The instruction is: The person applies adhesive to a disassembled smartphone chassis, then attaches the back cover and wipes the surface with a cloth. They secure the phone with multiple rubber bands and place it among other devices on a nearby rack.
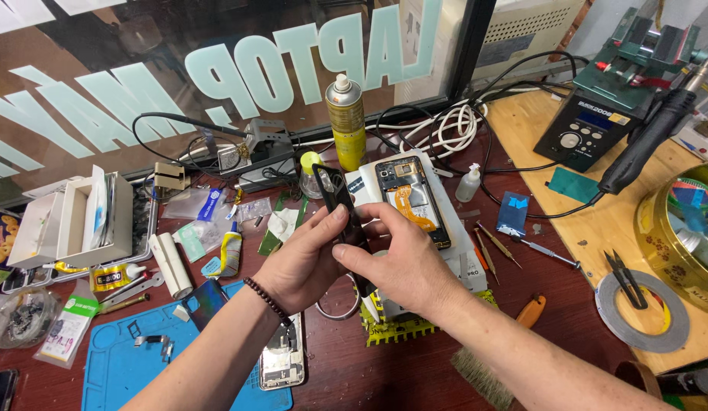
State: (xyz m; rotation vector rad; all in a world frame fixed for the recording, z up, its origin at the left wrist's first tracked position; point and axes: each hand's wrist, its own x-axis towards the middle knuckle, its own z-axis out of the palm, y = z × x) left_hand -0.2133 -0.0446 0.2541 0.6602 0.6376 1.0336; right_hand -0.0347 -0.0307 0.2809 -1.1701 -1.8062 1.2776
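My left hand (297, 262) and my right hand (396, 262) both grip a thin black phone part (340, 199), a narrow panel held upright between them over the bench. A beaded bracelet sits on my left wrist. Just behind the hands an opened phone (411, 199) lies face down on a white block, its orange flex cable and boards showing. Under my left forearm another opened phone (284, 358) rests on a blue work mat (125, 361).
A yellow spray can (346, 122), a small dropper bottle (468, 183), screwdrivers and tweezers (495, 247), a soldering station (590, 129) with its black handpiece (643, 141), a tape roll with cutters (639, 308), glue tubes and a white box (72, 221) crowd the red bench.
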